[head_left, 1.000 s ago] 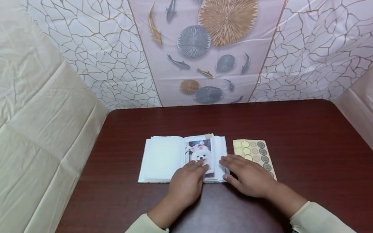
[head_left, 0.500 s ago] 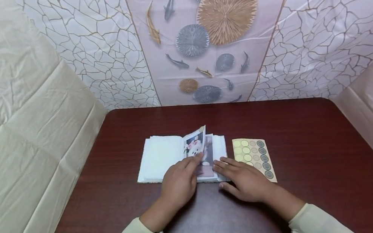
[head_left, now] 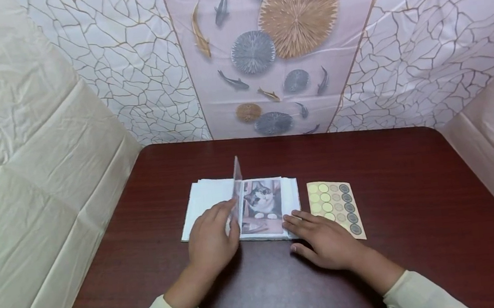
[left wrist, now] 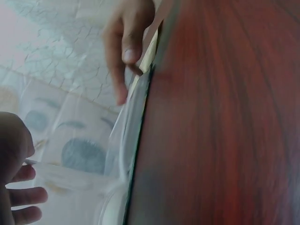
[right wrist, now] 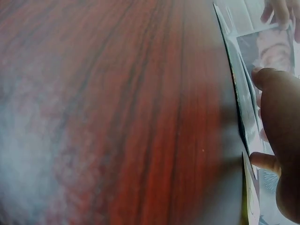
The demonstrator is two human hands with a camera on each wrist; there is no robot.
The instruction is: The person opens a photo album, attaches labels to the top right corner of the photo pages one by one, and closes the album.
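A photo album [head_left: 211,200] lies spread on the table. One clear page [head_left: 236,170] stands nearly upright at its middle, its edge pinched between the thumb and fingers of my left hand [head_left: 210,235]. The left wrist view shows that page edge [left wrist: 29,162] between thumb and fingertips. To the right of the raised page, a cat photo [head_left: 261,205] shows. My right hand [head_left: 328,241] rests with extended fingers on the album's lower right edge. Just beyond that hand lies a sheet of round stickers [head_left: 337,199] in yellow, tan and grey, partly covered by it.
The dark red-brown wooden table [head_left: 410,197] extends around the album on all sides. A patterned cloth [head_left: 265,71] hangs behind its far edge, and pale padded fabric [head_left: 50,169] slopes along the left side.
The page with the white dog photo has lifted and swung leftward with my left hand, uncovering the cat photo. My right hand has shifted slightly left onto the album's edge.
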